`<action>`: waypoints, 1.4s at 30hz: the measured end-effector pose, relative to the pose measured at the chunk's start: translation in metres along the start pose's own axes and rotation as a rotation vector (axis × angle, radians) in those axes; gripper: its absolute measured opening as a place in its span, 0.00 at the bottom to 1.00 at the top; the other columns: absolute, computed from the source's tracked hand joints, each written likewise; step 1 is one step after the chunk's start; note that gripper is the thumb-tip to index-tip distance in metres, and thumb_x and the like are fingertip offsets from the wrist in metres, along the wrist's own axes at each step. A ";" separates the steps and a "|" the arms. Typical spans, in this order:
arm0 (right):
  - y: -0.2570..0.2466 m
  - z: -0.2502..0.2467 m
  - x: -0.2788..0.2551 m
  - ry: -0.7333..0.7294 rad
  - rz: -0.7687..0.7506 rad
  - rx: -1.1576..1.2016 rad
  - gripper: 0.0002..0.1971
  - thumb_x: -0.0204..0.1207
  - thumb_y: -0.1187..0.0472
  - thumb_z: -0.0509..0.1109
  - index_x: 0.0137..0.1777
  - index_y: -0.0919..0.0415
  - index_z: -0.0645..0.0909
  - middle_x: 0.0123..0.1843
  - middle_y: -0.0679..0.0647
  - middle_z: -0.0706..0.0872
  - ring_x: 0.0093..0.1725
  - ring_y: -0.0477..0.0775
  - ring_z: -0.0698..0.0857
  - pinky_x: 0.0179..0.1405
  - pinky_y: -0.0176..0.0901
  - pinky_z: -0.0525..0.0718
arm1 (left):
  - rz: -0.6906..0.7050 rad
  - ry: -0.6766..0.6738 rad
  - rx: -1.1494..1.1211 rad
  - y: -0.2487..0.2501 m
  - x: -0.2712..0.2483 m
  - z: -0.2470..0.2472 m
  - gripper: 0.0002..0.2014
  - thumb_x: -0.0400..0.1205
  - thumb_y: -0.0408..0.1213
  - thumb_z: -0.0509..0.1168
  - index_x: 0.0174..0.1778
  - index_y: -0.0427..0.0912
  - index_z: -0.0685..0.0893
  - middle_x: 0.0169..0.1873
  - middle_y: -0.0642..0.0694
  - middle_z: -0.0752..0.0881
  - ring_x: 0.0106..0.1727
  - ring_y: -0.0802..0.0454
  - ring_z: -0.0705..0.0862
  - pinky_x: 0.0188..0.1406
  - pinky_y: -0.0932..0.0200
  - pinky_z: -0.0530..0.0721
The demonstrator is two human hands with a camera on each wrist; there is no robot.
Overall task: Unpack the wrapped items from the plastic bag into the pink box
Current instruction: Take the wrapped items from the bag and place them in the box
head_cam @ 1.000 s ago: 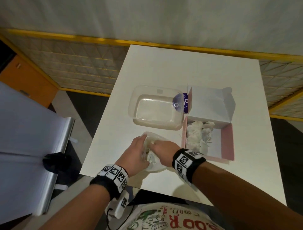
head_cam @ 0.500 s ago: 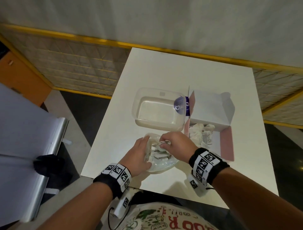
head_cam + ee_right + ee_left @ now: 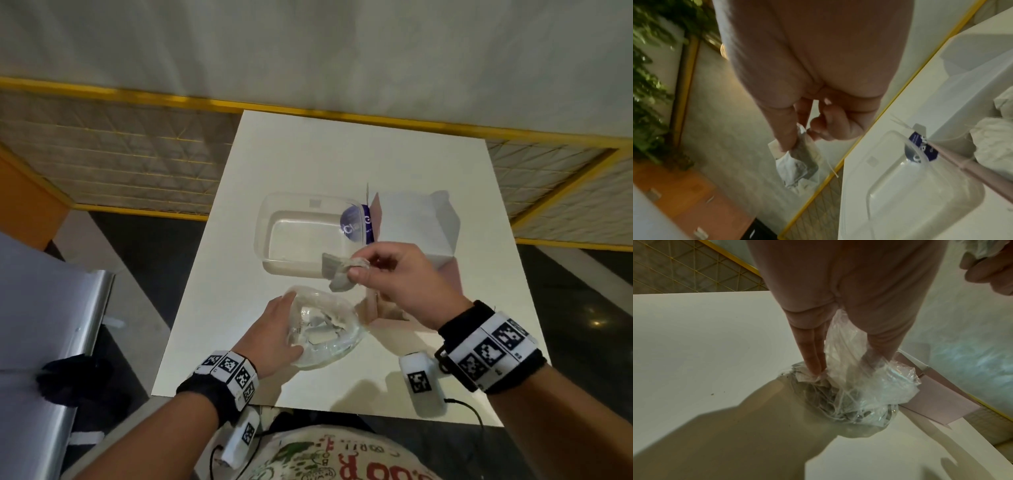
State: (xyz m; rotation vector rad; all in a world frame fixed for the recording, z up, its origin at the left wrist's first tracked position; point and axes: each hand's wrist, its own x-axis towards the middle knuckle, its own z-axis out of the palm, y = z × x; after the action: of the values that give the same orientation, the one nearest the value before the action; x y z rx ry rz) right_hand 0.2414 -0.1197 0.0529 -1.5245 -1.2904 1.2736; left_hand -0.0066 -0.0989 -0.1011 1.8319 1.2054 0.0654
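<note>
Crinkly clear plastic bag (image 3: 322,332) sits near the table's front edge, left hand (image 3: 270,335) gripping its mouth wide for easy reaching. Right hand (image 3: 394,277) pinches one small grey paper-wrapped item (image 3: 337,274) aloft beside the open pink cardboard box (image 3: 371,305), likely bound there.

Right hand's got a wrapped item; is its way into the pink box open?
Probably yes: the right hand pinches the wrapped item just left of the pink box, whose lid stands open; nothing visibly blocks it.

Indoor room, type unclear. White tabletop (image 3: 342,154) against plain wall (image 3: 308,44); yellow-framed mesh panels (image 3: 113,171) at 10 and 2 o'clock; foliage (image 3: 647,81) nearby.
</note>
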 end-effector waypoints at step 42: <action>0.081 0.047 0.033 -0.458 -0.086 -0.807 0.07 0.74 0.61 0.69 0.45 0.56 0.89 0.42 0.49 0.91 0.42 0.50 0.86 0.45 0.43 0.83 | -0.042 0.070 0.020 0.013 -0.013 -0.002 0.47 0.76 0.39 0.72 0.87 0.56 0.52 0.82 0.53 0.60 0.77 0.53 0.72 0.73 0.64 0.69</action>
State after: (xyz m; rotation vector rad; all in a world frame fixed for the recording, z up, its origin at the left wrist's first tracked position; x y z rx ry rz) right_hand 0.2138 -0.1064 -0.0420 -1.7074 -2.3429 1.1360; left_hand -0.0051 -0.1086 -0.0862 1.8341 1.2967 0.0946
